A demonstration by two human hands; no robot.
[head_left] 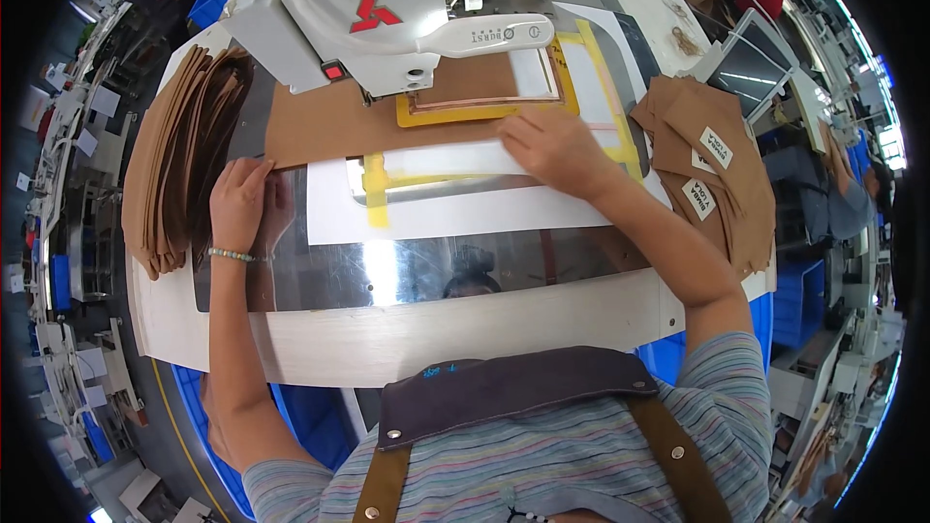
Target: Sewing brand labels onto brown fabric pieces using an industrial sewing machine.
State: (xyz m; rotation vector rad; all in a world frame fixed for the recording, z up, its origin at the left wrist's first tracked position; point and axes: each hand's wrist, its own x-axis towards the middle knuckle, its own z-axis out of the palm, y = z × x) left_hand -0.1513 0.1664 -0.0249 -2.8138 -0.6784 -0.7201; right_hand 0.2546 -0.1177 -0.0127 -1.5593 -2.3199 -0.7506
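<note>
A flat brown fabric panel (329,126) lies under the head of a white sewing machine (373,15). My left hand (239,196) is closed, pinching the panel's near left corner between thumb and fingers. Over the panel's right part lies a yellow-edged rectangular frame (465,113) with a window in it. My right hand (557,147) is closed at the frame's near right corner, by the panel's edge; whatever its fingertips grip is hidden. Beneath them is a white sheet (334,208) with yellow tape strips (376,203), on a shiny metal plate (436,266).
A thick stack of folded brown pieces (165,169) stands at the left. Brown pieces with white labels (722,174) are piled at the right, near a tilted dark screen (751,63). Blue bins (315,421) sit below the table's front edge (455,339). Other people work farther off.
</note>
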